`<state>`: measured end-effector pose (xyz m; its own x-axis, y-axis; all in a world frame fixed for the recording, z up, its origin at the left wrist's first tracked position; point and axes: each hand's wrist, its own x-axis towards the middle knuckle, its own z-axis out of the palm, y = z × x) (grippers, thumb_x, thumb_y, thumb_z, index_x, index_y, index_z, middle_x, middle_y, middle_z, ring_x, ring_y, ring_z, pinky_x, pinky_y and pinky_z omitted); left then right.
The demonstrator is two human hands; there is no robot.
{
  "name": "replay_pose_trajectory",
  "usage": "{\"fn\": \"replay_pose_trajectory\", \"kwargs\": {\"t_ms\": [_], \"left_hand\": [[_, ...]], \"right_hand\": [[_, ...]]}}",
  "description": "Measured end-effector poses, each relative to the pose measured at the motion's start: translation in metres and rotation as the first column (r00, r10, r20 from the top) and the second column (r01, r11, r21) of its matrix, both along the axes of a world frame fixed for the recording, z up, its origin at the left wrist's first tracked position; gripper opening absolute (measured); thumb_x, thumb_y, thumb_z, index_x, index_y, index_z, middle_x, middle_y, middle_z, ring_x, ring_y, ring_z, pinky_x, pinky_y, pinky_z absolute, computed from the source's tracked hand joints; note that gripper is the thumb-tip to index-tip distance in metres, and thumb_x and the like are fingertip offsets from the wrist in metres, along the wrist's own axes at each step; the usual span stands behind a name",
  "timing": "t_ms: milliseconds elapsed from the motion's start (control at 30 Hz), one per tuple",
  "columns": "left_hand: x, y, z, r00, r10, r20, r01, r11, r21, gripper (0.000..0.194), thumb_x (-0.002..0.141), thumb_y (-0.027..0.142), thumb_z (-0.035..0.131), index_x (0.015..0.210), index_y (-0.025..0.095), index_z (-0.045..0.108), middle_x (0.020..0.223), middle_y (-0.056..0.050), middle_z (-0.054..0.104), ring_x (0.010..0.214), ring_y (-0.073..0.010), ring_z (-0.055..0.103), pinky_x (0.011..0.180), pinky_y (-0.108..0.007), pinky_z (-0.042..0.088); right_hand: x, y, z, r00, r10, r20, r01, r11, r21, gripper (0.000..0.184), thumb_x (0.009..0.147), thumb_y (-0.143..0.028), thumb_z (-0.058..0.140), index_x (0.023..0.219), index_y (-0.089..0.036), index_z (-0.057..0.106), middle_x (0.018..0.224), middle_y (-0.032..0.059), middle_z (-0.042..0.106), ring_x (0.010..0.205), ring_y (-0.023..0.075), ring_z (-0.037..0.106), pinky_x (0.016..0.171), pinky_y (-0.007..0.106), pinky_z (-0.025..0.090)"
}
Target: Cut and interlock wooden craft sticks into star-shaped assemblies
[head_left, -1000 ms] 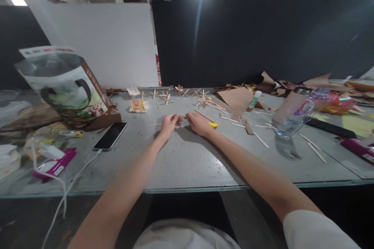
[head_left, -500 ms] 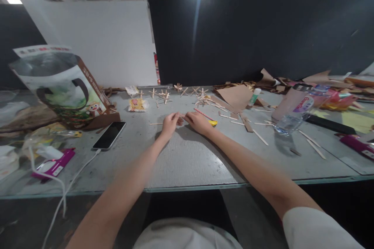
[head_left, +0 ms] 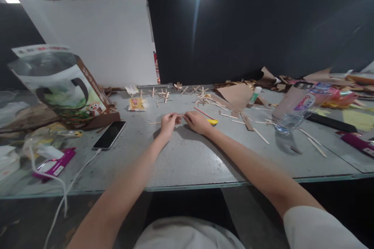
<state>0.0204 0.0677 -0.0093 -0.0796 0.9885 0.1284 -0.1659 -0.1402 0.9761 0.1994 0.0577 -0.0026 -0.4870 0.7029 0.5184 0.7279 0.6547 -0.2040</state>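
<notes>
A thin wooden stick (head_left: 181, 115) spans the small gap between my hands, just above the table. My left hand (head_left: 168, 124) is closed, with thumb and fingers pinching the stick's left end. The right end sits in the closed fingers of my right hand (head_left: 197, 122), whose back faces up and hides part of it. Another wooden stick (head_left: 154, 123) lies on the table to the left of my left hand. Just beyond my right hand lie a red striped stick (head_left: 203, 113), perhaps a pencil, and a yellow object (head_left: 212, 122) partly covered by the hand.
Small crossed-stick pieces (head_left: 166, 96) stand at the back, near a wrapped snack (head_left: 138, 104). Loose sticks, cardboard (head_left: 237, 96), a glue stick (head_left: 255, 96) and bottles (head_left: 292, 103) are at right. A phone (head_left: 110, 135) on a white cable (head_left: 76, 175) and a large bag (head_left: 66, 89) are at left.
My hands have drawn slightly apart, so more of the stick shows between them. Otherwise only a small shift of the camera view is visible.
</notes>
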Motion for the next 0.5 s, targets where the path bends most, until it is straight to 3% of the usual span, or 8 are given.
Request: {"fn": "replay_pose_trajectory", "kwargs": {"t_ms": [233, 500], "left_hand": [[-0.0024, 0.0021, -0.0004, 0.999, 0.020, 0.048, -0.018, 0.999, -0.028, 0.009, 0.087, 0.021, 0.076, 0.083, 0.016, 0.070, 0.070, -0.005, 0.075, 0.058, -0.0133, 0.068, 0.062, -0.025, 0.059], [0.0002, 0.0014, -0.0009, 0.998, -0.015, 0.068, 0.016, 1.000, -0.006, 0.020, 0.091, 0.030, 0.081, 0.083, 0.016, 0.069, 0.077, -0.006, 0.076, 0.063, -0.0135, 0.070, 0.068, -0.028, 0.060]], "right_hand": [[0.0004, 0.0021, -0.0020, 0.999, 0.032, -0.024, -0.032, 0.999, 0.001, 0.027, 0.113, -0.029, 0.043, 0.111, -0.018, 0.068, 0.110, 0.0156, 0.077, 0.101, 0.0258, 0.069, 0.092, 0.036, 0.048], [0.0038, 0.0068, -0.0056, 0.998, 0.031, -0.048, -0.031, 1.000, 0.006, 0.027, 0.112, -0.024, 0.043, 0.112, -0.017, 0.070, 0.106, 0.0153, 0.078, 0.099, 0.0266, 0.070, 0.093, 0.038, 0.050]]}}
